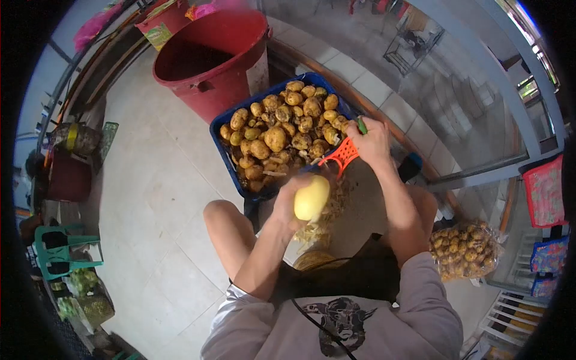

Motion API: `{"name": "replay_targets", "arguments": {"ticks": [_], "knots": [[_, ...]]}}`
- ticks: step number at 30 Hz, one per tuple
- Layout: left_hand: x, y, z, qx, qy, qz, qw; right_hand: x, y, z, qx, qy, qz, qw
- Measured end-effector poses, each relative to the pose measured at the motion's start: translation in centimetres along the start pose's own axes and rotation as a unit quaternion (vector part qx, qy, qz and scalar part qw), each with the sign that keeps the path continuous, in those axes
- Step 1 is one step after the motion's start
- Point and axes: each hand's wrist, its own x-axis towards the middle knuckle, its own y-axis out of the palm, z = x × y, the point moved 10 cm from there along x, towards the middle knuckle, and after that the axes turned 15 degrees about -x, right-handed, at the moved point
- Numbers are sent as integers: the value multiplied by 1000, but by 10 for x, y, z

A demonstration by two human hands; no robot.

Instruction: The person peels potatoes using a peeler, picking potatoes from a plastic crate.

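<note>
A peeled, pale yellow potato (311, 198) is in my left hand (286, 201), whose fingers wrap round its far side. My right hand (371, 143) grips an orange peeler (342, 155) with a green handle end. The peeler's head is close to the potato; blur hides whether the two touch. Just beyond both hands stands a blue crate (226, 162) full of unpeeled, soil-marked potatoes (276, 138). Under my hands, a heap of peelings (318, 233) lies on the floor between my legs.
A large red bin (210, 90) stands behind the crate. To my right sits a clear plastic bag of potatoes (465, 251). A green plastic chair (66, 253) is at the far left, and a glass door frame (480, 172) rises at the right.
</note>
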Motion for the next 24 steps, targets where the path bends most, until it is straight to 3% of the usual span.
{"name": "replay_targets", "arguments": {"ticks": [3,6,8,9,12,14,16,18,20,21,23,24], "knots": [[5,0,-5,-11,12,-12,1000,-6,15,-17,127,41,-8,991],[11,-3,-11,-87,57,1,995,-32,-3,24,146,44,9,988],[16,-19,-15,-142,72,-16,987,-62,-43,82,75,-204,-152,964],[7,-8,-16,-123,104,-80,984,-71,-50,97,60,-266,-179,945],[17,-20,-10,-90,89,-42,991,-67,-54,93,-31,-251,-204,946],[12,-17,-8,-44,69,-29,996,-53,-60,89,-2,-246,-198,949],[11,-5,2,26,15,20,999,-23,-22,31,93,-41,-86,991],[7,1,6,-10,-14,38,999,0,0,-10,34,6,-49,998],[3,9,16,-86,-79,69,991,1,19,-30,98,63,9,993],[10,-4,4,-73,-18,0,997,-3,18,-26,133,61,-1,989],[11,-1,-4,-100,26,-19,995,-18,5,0,189,40,-27,981],[11,-2,-8,-117,50,-28,992,-22,10,6,129,27,-21,991]]}}
